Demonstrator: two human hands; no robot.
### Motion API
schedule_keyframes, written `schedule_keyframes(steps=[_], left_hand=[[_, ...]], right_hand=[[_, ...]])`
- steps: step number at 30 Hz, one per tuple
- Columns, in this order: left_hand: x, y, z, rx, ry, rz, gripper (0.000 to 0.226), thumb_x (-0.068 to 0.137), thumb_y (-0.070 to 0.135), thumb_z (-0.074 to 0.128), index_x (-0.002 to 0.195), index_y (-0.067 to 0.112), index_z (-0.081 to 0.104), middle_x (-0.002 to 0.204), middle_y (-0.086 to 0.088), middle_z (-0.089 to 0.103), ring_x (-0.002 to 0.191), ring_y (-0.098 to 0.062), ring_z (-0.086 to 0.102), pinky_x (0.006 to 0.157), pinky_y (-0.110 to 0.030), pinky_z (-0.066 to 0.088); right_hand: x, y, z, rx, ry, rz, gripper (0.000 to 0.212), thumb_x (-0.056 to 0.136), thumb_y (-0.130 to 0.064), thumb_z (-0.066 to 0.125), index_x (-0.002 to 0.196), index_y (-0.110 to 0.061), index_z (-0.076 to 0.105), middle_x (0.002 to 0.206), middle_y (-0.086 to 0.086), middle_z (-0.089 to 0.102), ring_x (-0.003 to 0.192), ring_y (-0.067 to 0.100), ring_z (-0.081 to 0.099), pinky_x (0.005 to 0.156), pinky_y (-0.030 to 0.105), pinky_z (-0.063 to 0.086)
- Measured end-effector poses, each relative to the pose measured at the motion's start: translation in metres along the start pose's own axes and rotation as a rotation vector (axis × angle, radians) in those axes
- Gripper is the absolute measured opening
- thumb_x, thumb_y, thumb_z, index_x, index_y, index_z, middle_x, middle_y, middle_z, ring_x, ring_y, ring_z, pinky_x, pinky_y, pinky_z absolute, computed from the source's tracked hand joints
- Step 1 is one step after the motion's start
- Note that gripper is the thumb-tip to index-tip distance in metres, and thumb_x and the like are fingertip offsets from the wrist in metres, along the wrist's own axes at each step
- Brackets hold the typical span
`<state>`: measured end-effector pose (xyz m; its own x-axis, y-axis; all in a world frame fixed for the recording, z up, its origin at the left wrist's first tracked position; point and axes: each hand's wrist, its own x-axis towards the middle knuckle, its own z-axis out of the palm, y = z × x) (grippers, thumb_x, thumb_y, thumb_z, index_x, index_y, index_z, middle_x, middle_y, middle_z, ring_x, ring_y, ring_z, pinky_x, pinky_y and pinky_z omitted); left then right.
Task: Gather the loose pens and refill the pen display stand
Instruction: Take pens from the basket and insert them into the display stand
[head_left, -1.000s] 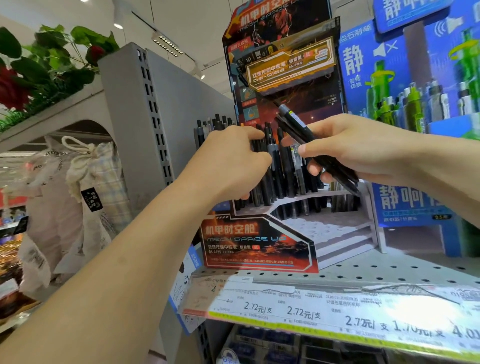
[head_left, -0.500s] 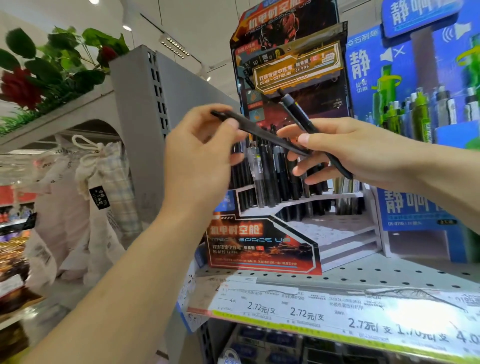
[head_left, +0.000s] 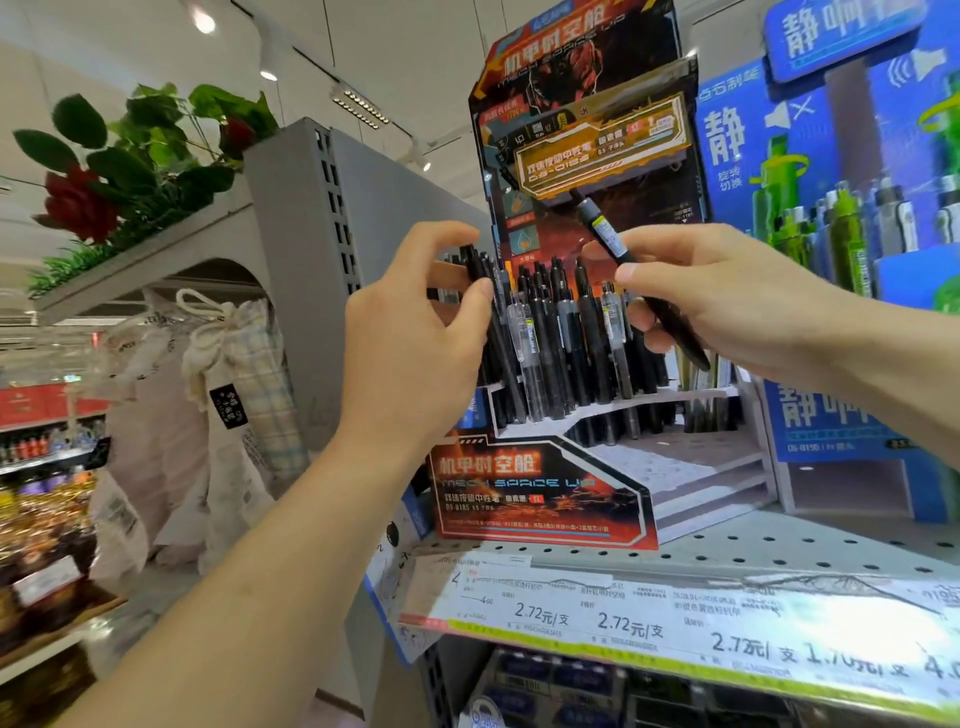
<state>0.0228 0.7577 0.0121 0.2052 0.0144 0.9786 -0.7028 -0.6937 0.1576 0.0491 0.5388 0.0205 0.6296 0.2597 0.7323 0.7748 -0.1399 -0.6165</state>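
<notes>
Half a second ago our left hand (head_left: 415, 332) carried a black pen (head_left: 480, 280) level in the air; now we have it upright at the back-left row of the pen display stand (head_left: 540, 499), pinched near its top between thumb and fingertips. Our right hand (head_left: 727, 306) grips a slanted spare pen (head_left: 613, 244), its cap end above the fingers and its tip below the palm. We should lower the left pen straight into a free slot, letting go only once it seats.
</notes>
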Motion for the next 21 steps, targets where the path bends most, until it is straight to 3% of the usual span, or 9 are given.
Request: schedule_keyframes(steps=[2, 7, 10, 13, 17, 21], left_hand=[[0.003, 0.003, 0.002, -0.01, -0.019, -0.025, 0.024, 0.095, 0.026, 0.066, 0.111, 0.042, 0.059, 0.084, 0.018, 0.067, 0.062, -0.007, 0.068, 0.062, -0.038, 0.062], [0.003, 0.013, 0.005, -0.079, -0.036, -0.067, 0.024, 0.096, 0.023, 0.064, 0.108, 0.043, 0.06, 0.089, 0.027, 0.066, 0.058, -0.005, 0.065, 0.056, -0.033, 0.062], [0.001, 0.013, 0.005, -0.104, -0.018, -0.08, 0.023, 0.096, 0.023, 0.065, 0.107, 0.043, 0.062, 0.083, 0.021, 0.068, 0.06, -0.007, 0.066, 0.055, -0.029, 0.061], [0.003, 0.014, 0.004, -0.118, -0.001, -0.093, 0.023, 0.095, 0.022, 0.066, 0.106, 0.042, 0.062, 0.078, 0.013, 0.069, 0.062, -0.009, 0.069, 0.054, -0.027, 0.061], [0.007, 0.013, 0.003, -0.103, -0.005, -0.096, 0.021, 0.095, 0.024, 0.066, 0.105, 0.042, 0.063, 0.077, 0.017, 0.07, 0.062, -0.007, 0.07, 0.054, -0.031, 0.061], [0.006, 0.009, 0.003, -0.054, 0.008, -0.059, 0.021, 0.094, 0.027, 0.067, 0.107, 0.043, 0.064, 0.077, 0.016, 0.07, 0.062, -0.009, 0.07, 0.059, -0.039, 0.061]], right_hand=[[-0.001, 0.0, 0.001, -0.019, 0.033, -0.034, 0.024, 0.104, -0.009, 0.052, 0.108, -0.024, 0.071, 0.06, -0.01, 0.056, 0.053, 0.004, 0.053, 0.052, 0.014, 0.047], [-0.004, 0.002, 0.005, 0.044, 0.027, -0.082, 0.033, 0.101, -0.004, 0.056, 0.112, -0.032, 0.07, 0.072, -0.014, 0.062, 0.072, 0.005, 0.063, 0.071, 0.024, 0.061], [-0.004, 0.002, 0.006, 0.017, 0.062, -0.14, 0.04, 0.1, -0.005, 0.058, 0.107, -0.045, 0.062, 0.072, -0.012, 0.06, 0.069, 0.0, 0.063, 0.062, 0.012, 0.054], [-0.005, 0.003, 0.007, -0.086, 0.101, -0.187, 0.041, 0.099, -0.011, 0.062, 0.118, -0.046, 0.056, 0.072, -0.018, 0.061, 0.06, -0.008, 0.054, 0.06, 0.005, 0.041], [-0.006, 0.007, 0.009, -0.108, 0.135, -0.211, 0.051, 0.098, -0.011, 0.064, 0.141, -0.036, 0.051, 0.073, -0.019, 0.058, 0.054, 0.001, 0.051, 0.059, 0.013, 0.047], [-0.005, 0.01, 0.008, -0.095, 0.142, -0.229, 0.061, 0.097, -0.011, 0.066, 0.146, -0.039, 0.045, 0.075, -0.02, 0.055, 0.068, 0.003, 0.056, 0.059, 0.018, 0.053]])
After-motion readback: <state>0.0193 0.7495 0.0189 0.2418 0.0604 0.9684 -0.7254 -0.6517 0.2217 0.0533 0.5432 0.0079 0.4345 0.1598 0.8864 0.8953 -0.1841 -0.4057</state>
